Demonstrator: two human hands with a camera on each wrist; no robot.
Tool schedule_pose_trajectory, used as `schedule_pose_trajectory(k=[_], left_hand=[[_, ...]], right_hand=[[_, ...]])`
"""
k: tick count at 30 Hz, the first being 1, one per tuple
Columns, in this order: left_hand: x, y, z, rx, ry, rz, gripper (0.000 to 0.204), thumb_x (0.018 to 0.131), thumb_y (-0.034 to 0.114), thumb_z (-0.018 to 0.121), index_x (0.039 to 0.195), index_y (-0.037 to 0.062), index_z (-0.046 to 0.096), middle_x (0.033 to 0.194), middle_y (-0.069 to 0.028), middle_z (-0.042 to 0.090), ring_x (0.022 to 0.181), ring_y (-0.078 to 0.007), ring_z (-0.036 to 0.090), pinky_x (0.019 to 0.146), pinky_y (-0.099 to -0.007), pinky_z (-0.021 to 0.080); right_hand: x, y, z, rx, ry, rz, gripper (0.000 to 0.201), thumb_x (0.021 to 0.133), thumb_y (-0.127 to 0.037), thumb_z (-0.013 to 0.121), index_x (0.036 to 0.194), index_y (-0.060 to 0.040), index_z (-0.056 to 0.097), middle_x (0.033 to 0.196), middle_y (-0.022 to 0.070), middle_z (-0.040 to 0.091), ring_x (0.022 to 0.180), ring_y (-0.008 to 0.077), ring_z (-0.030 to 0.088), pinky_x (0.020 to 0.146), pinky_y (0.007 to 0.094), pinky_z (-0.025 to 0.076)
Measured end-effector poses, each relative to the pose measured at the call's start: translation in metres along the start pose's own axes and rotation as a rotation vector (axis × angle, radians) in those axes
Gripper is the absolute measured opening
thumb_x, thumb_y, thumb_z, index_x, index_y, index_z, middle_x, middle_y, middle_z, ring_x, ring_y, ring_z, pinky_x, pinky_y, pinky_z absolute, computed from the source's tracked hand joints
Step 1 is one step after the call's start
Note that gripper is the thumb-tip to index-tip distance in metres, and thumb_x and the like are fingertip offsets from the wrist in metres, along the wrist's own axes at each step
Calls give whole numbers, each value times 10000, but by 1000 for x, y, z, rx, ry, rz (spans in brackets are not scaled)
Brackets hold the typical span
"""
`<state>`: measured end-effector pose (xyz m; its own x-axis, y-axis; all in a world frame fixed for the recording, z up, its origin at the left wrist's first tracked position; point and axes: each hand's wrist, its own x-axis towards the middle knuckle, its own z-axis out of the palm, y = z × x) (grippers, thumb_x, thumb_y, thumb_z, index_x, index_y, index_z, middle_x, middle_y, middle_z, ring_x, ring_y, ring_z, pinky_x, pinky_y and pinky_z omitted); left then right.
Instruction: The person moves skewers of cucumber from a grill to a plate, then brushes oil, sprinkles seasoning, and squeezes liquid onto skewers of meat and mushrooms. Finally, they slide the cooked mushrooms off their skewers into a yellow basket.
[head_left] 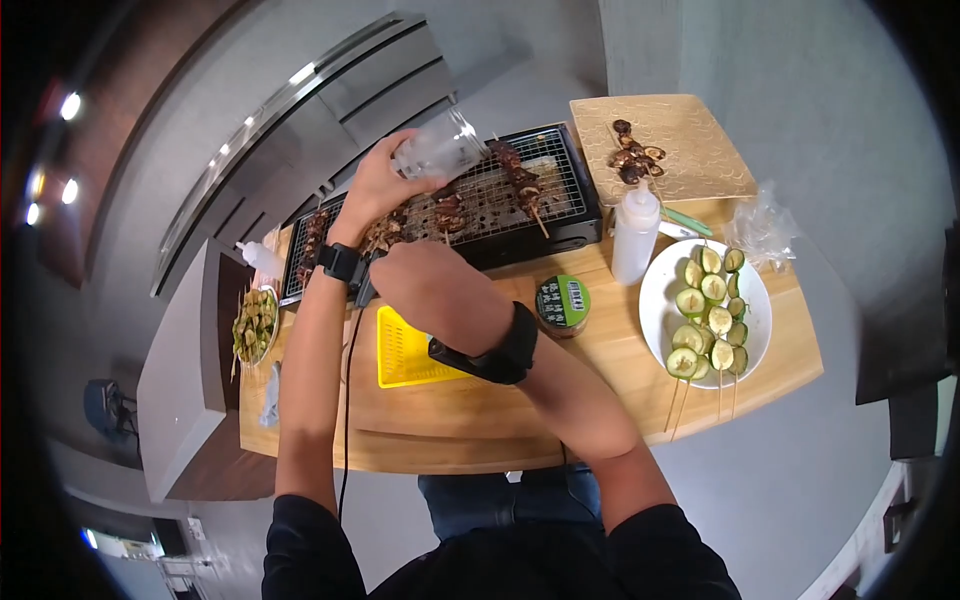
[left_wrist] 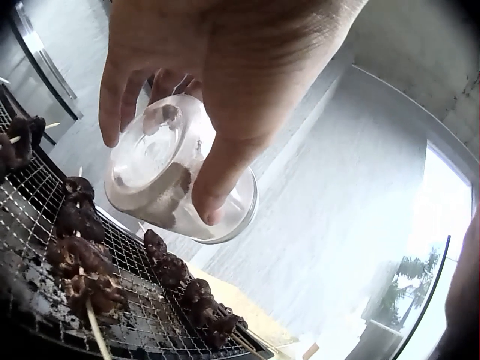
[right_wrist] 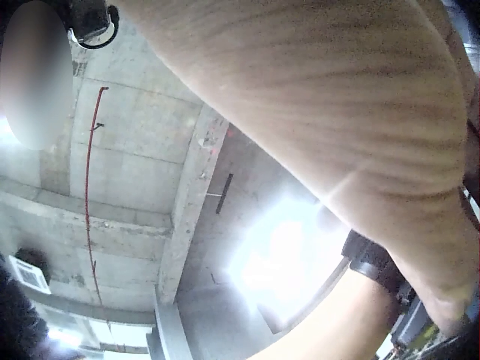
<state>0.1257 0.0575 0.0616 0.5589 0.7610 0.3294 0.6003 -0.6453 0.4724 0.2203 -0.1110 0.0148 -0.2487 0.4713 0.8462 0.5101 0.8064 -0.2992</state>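
The left hand (head_left: 375, 190) grasps a clear glass jar (head_left: 438, 150), tipped on its side above the grill (head_left: 560, 175); in the left wrist view the thumb and fingers (left_wrist: 214, 187) curl round the jar (left_wrist: 176, 180), which holds a little dark powder and hangs over the mushroom skewers (left_wrist: 82, 255) on the wire mesh. The right hand (head_left: 430, 290) hovers at the grill's front edge with its back toward the head camera, and whether it is clenched or holding anything cannot be told; the right wrist view shows only skin and ceiling. On the wooden bench (head_left: 620, 350) stand a green-lidded jar (head_left: 562, 302) whose label carries a barcode and print too small to read, a white squeeze bottle (head_left: 635, 235), a yellow tray (head_left: 405, 350), and a white plate (head_left: 655, 300) of zucchini skewers (head_left: 710, 320). A square tan plate (head_left: 700, 160) holds more mushrooms.
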Motion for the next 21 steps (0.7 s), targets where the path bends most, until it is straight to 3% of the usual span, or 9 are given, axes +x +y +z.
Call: schedule_pose_trajectory(k=[5, 9, 14, 17, 20, 21], left_hand=[[-21, -10, -14, -165, 56, -26, 813, 628, 322, 885, 1282, -17, 540, 1138, -134, 648, 1031, -190, 617, 927, -298, 470], [-49, -52, -30, -362, 138, -55, 822, 666, 295, 882, 1315, -35, 502, 1196, -125, 621, 1051, -186, 607, 934, -296, 475], [-126, -81, -67, -550, 255, -179, 781, 721, 201, 849, 1358, -27, 460, 1262, -120, 582, 1115, -208, 588, 946, -308, 488], [-183, -99, -86, -649, 403, -281, 725, 741, 165, 828, 1343, -24, 470, 1271, -123, 574, 1143, -219, 572, 961, -329, 477], [-239, -135, -99, -666, 509, -377, 669, 757, 131, 805, 1319, -29, 479, 1262, -126, 575, 1150, -228, 567, 983, -347, 458], [-258, -144, -102, -652, 557, -408, 655, 754, 128, 804, 1303, -34, 485, 1251, -127, 579, 1150, -228, 566, 989, -355, 451]], right_hand=[[2, -2, -9, 48, 26, -56, 69, 789, -83, 552, 840, -71, 506, 792, 101, 513, 802, 296, 534, 733, 387, 435], [-1, 2, -18, 14, -43, -28, 112, 775, -66, 561, 886, -59, 547, 832, 106, 537, 851, 299, 549, 775, 377, 445], [-3, 22, -22, 113, -121, 54, 101, 771, -75, 606, 872, -64, 600, 861, 95, 571, 907, 285, 566, 810, 365, 459], [3, 22, -25, 18, -273, 224, 75, 779, -70, 645, 852, -86, 647, 874, 85, 589, 910, 286, 562, 823, 368, 465], [2, 30, -24, 28, -282, 115, 66, 779, -66, 641, 843, -85, 649, 888, 81, 590, 919, 288, 555, 829, 367, 462], [4, 28, -28, 10, -340, 183, 85, 783, -72, 639, 865, -82, 658, 892, 83, 586, 919, 287, 548, 841, 365, 460]])
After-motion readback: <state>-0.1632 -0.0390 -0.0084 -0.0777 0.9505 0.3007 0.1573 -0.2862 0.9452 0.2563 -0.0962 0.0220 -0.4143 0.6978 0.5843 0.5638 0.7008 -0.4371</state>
